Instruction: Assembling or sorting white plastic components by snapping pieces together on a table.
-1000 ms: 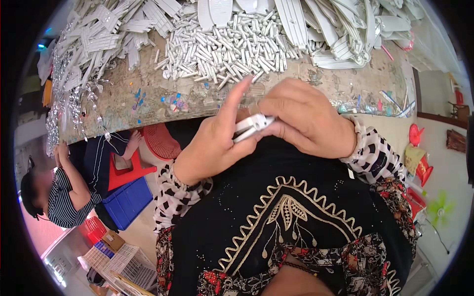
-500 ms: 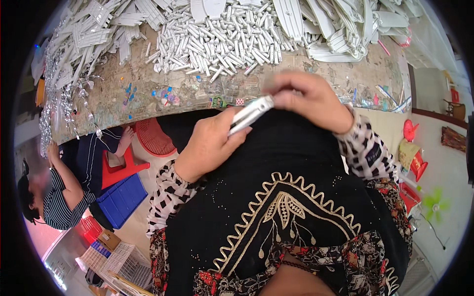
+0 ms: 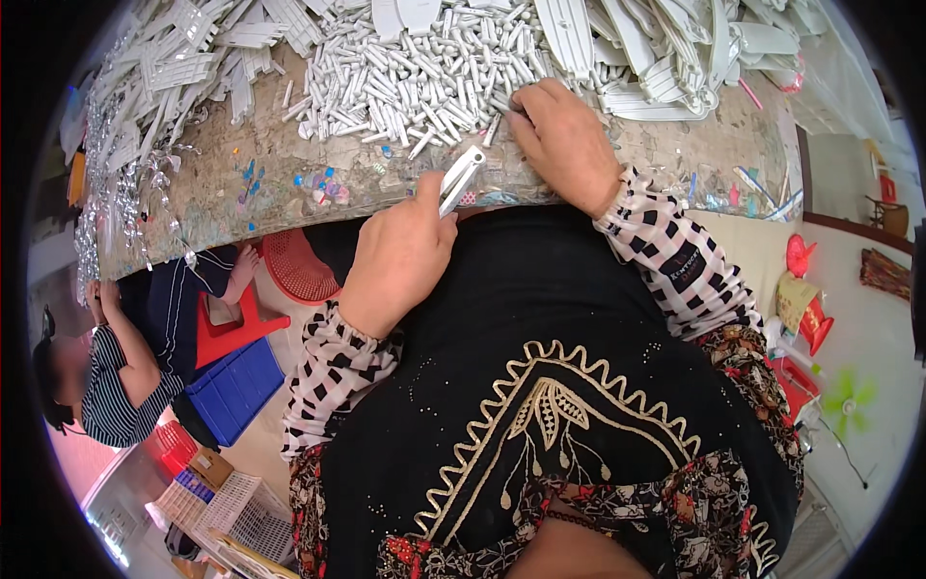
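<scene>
Gripped in my left hand [image 3: 397, 256] is a narrow white plastic piece [image 3: 464, 179], made of two long layers, with a round hole near its far end. It points up and away, over the table's near edge. My right hand [image 3: 569, 147] is at the right front edge of a heap of small white plastic pins [image 3: 405, 82]. Its fingers are curled and its thumb and fingertips come together among the pins. Whatever lies between those fingertips is too small or hidden to make out.
Long flat white plastic parts [image 3: 564, 39] lie at the back right, slatted white parts [image 3: 183, 63] at the back left. Silvery strips [image 3: 92, 217] hang off the worn table [image 3: 318, 154]. At left a person in a striped top [image 3: 125, 386] sits near a blue crate [image 3: 236, 391].
My right hand has moved from the end of the white piece up to the pin heap. My left hand has moved slightly left and up, still holding the piece, now pointing more steeply away.
</scene>
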Action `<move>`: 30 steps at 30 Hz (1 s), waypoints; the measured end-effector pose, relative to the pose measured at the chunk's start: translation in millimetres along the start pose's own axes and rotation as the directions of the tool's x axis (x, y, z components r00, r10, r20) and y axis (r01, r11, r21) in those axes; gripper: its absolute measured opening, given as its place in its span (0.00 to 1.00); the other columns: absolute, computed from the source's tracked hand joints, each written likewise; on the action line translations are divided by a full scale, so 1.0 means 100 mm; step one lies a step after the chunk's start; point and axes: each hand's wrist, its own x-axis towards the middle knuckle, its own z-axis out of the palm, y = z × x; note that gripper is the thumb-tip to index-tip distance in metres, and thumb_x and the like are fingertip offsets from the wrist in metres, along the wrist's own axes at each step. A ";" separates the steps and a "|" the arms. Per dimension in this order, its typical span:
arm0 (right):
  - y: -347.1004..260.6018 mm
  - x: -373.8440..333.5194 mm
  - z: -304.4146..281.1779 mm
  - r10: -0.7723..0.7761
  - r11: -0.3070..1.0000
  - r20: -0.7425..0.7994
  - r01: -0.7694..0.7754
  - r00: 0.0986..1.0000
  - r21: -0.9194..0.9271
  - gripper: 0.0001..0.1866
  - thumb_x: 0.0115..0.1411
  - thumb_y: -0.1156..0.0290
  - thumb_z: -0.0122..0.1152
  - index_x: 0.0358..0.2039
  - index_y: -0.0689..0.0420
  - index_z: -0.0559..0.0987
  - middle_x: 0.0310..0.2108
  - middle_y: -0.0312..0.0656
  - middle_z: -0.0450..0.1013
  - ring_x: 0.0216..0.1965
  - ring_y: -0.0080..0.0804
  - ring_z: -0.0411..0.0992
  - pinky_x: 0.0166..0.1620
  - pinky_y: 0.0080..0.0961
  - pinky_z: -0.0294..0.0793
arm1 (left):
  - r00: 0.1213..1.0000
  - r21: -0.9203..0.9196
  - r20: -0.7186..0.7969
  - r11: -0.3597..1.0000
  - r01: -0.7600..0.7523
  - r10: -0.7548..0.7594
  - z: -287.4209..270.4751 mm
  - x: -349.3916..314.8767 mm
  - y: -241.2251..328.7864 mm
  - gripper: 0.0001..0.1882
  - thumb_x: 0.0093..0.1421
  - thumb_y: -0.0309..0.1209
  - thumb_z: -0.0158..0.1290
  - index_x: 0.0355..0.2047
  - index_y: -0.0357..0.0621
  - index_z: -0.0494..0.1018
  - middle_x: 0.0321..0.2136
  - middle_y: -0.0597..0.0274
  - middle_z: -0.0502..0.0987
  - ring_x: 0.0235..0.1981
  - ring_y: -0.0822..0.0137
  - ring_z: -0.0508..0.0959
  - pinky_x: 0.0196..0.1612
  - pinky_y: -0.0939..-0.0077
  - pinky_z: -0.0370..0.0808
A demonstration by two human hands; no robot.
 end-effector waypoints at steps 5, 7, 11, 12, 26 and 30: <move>-0.05 -0.07 -0.24 0.019 1.000 0.058 -0.019 0.998 0.011 0.05 0.55 0.75 0.56 0.33 0.62 0.74 0.30 0.47 0.69 0.32 0.47 0.69 0.36 0.37 0.70 | 1.000 0.045 0.010 0.999 -0.020 0.020 -0.05 0.03 0.01 0.15 0.56 0.29 0.50 0.41 0.37 0.63 0.20 0.41 0.75 0.24 0.41 0.76 0.30 0.50 0.72; -0.07 -0.15 -0.29 -0.013 1.000 0.086 0.013 0.996 0.004 0.05 0.54 0.77 0.56 0.33 0.62 0.73 0.30 0.47 0.69 0.33 0.47 0.69 0.36 0.37 0.70 | 1.000 0.070 0.018 0.997 -0.024 0.023 -0.05 0.04 0.02 0.14 0.56 0.28 0.50 0.41 0.37 0.63 0.20 0.41 0.74 0.24 0.41 0.76 0.30 0.50 0.72; -0.17 -0.19 -0.37 -0.135 0.979 0.193 0.161 0.972 -0.127 0.11 0.51 0.81 0.54 0.37 0.61 0.74 0.31 0.47 0.69 0.34 0.48 0.69 0.37 0.38 0.69 | 1.000 0.070 0.006 0.997 -0.023 0.023 -0.05 0.02 0.04 0.13 0.56 0.28 0.50 0.39 0.37 0.63 0.20 0.41 0.74 0.24 0.41 0.76 0.30 0.50 0.72; -0.20 -0.18 -0.39 -0.165 0.963 0.212 0.204 0.963 -0.178 0.14 0.51 0.82 0.54 0.39 0.60 0.74 0.31 0.47 0.69 0.34 0.49 0.68 0.37 0.39 0.69 | 1.000 0.078 0.006 0.997 -0.018 0.017 -0.05 0.02 0.05 0.12 0.56 0.28 0.50 0.39 0.37 0.63 0.20 0.41 0.74 0.25 0.41 0.76 0.30 0.50 0.72; -0.25 -0.07 -0.19 0.193 0.394 0.423 -0.465 0.885 0.793 0.15 0.63 0.78 0.53 0.51 0.58 0.74 0.31 0.28 0.68 0.31 0.13 0.65 0.36 0.10 0.66 | 0.992 0.097 0.113 0.995 0.036 -0.047 -0.13 0.07 0.10 0.17 0.57 0.29 0.51 0.44 0.38 0.62 0.24 0.39 0.75 0.29 0.40 0.75 0.33 0.48 0.70; -0.25 -0.12 -0.06 0.243 0.438 0.288 -0.370 0.926 0.820 0.13 0.62 0.76 0.57 0.47 0.62 0.75 0.31 0.29 0.69 0.31 0.14 0.66 0.35 0.10 0.67 | 0.999 0.111 0.028 0.993 -0.046 0.043 -0.11 0.05 0.09 0.12 0.56 0.28 0.49 0.38 0.36 0.63 0.19 0.42 0.74 0.25 0.42 0.76 0.30 0.49 0.72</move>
